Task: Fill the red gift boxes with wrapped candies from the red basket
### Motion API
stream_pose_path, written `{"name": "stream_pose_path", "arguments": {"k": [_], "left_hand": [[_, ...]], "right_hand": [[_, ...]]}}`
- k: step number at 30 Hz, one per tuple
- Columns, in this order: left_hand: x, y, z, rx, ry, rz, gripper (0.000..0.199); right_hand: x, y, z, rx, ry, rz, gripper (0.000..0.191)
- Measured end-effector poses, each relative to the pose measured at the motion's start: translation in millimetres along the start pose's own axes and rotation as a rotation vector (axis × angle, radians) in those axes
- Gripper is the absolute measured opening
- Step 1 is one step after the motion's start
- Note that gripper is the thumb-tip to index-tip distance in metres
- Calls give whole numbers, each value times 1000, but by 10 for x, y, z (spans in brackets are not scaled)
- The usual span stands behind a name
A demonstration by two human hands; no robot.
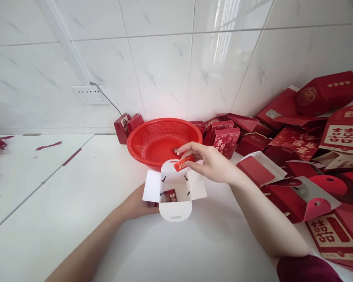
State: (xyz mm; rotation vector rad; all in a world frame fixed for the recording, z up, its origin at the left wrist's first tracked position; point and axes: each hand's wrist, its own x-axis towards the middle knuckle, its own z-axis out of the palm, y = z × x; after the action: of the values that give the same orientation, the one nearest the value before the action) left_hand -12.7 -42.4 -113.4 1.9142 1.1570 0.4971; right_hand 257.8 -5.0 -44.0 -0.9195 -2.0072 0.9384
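Observation:
A gift box (175, 211) with a white inside stands with its flaps spread wide, black cord ends poking through its walls. At its left side, my left hand (137, 203) grips it, the fingers partly hidden by a flap. A dark red wrapped candy (170, 195) lies inside the box. Above the box's far flap, my right hand (204, 158) pinches a bright red wrapped candy (181, 164) between thumb and fingers. Just behind is a red plastic basket (135, 150), with another dark wrapped candy (175, 150) near the fingertips.
Red gift boxes (297, 143) are heaped along the right side. Several upright boxes (226, 141) flank the basket against the tiled wall. A wall socket (91, 95) has a cable running down behind the boxes. Red scraps (48, 146) lie at the left on the white tabletop (61, 211).

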Motion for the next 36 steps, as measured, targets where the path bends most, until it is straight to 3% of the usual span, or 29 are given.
{"name": "stream_pose_path", "arguments": {"k": [2,4,7,10,12,15,18,27,33,36], "left_hand": [[-98,15,-204,104,-60,-39,59],[-227,24,-454,268,-72,-83,41],[-391,122,-784,445,91,-111,28],[-394,409,-923,495,288,-5,25],[-288,671,-891,449,311,103,21],[-44,1014,-730,357,251,244,21],[176,1156,-564,267,266,351,25],[462,827,-385,-52,160,388,30],[447,770,-502,-82,-66,174,33],[425,803,-503,-61,-63,140,25]], "right_hand": [[1,6,-4,60,2,13,31],[5,23,4,102,4,15,31],[25,30,33,163,19,9,28],[61,-61,97,335,20,-4,26],[88,-174,157,440,27,-34,27],[116,-318,242,479,39,-90,27],[111,-330,276,468,98,-113,25],[38,-127,190,481,-45,-43,32],[95,-71,175,373,-29,-24,29],[107,-31,186,388,-10,-22,31]]}}
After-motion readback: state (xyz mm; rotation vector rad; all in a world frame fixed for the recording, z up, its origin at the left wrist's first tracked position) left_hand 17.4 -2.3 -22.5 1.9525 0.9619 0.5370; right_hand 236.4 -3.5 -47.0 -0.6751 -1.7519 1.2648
